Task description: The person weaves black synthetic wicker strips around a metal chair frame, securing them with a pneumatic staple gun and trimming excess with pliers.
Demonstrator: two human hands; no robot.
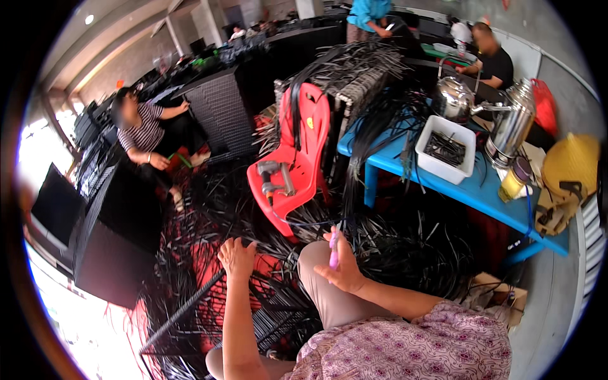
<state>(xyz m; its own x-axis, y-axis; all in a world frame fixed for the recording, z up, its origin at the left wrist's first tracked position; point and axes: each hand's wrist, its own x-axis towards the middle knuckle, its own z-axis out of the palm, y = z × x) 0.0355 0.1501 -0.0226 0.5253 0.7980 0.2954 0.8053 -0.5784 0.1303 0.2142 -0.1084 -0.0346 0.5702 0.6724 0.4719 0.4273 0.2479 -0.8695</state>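
Note:
My left hand [237,258] is raised above a black frame, its fingers spread and nothing visible in them. My right hand [347,269], over my right knee, is closed round a small pink-handled tool [334,248]. A narrow pale tip points away from me at its far end; its exact kind is unclear. Below my hands lies a partly woven black frame [272,324] of flat strips, with a long bar [183,313] slanting toward the lower left. Ahead, a red plastic chair [297,152] carries a grey air nail gun [274,180] with a hose attached.
Loose black strips [411,253] cover the floor. At right, a blue table [430,174] bears a white tub [446,152], a kettle [453,95], a steel flask [512,123] and a yellow hat [570,164]. A person [149,126] sits left beside black woven furniture [218,117]; others are farther back.

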